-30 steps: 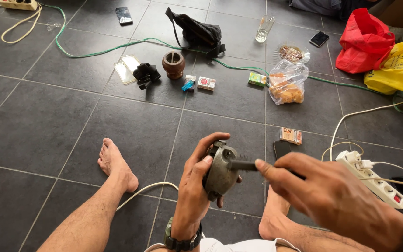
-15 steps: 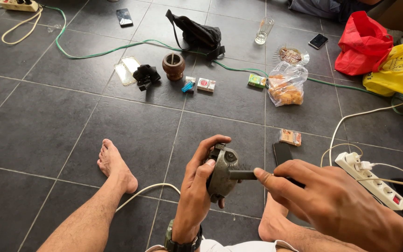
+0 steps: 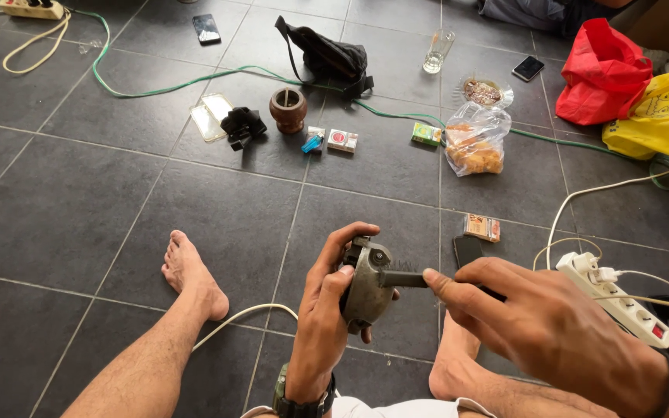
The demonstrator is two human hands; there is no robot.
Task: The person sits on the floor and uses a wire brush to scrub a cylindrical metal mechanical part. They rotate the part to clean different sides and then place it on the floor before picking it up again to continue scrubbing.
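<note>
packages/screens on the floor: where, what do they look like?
Phone: far left, dark screen, flat.
Second phone: far right, dark.
Red-and-white small box: centre, beside blue lighter.
Green small box: right of centre.
Clear snack bag: knotted, orange contents.
Orange box: near right hand.

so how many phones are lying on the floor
3: a dark phone top left, another by the red bag, one partly hidden behind the right hand.
</note>
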